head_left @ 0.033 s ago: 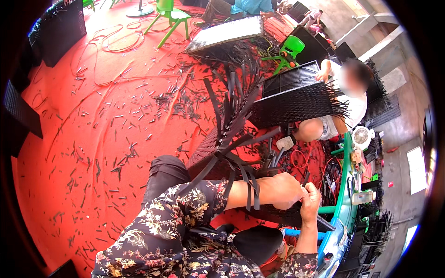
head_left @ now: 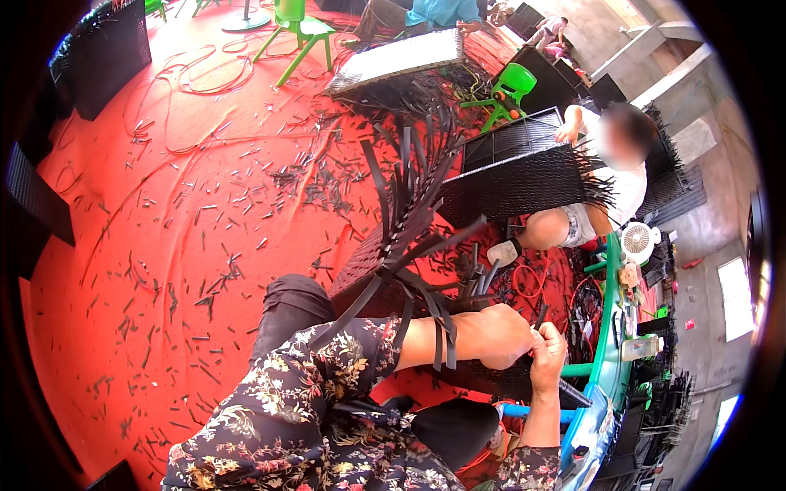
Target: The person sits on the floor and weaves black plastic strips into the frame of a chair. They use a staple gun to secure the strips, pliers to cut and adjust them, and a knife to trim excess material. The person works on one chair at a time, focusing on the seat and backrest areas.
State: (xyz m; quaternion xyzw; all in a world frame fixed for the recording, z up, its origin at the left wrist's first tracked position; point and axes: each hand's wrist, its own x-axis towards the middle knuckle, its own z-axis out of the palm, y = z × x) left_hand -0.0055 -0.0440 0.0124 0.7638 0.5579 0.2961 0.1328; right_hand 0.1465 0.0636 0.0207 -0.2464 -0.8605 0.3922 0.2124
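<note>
My left hand [head_left: 501, 337] and my right hand [head_left: 549, 360] meet fingertip to fingertip at the lower right of the middle. Between them a thin black strip [head_left: 541, 314] sticks up, and both hands are closed at it. The left fingers are mostly hidden behind the back of that hand. Across my left forearm hang loose black strips [head_left: 440, 331]. They come from a dark woven panel [head_left: 360, 266] that stands tilted beside my knee, with many strip ends fanning out along its edge. Below my hands lies more dark weave [head_left: 491, 378], partly covered by my arms.
A red floor [head_left: 106, 303] is littered with black offcuts. To the right runs a green-edged table [head_left: 604, 335] bearing a white fan [head_left: 639, 242] and a jar [head_left: 642, 348]. A seated person [head_left: 626, 176] handles another black woven panel [head_left: 516, 184]. Green chairs [head_left: 514, 86] stand farther back.
A loose strip end above my left forearm has swung slightly upward. Both hands stay almost in the same place.
</note>
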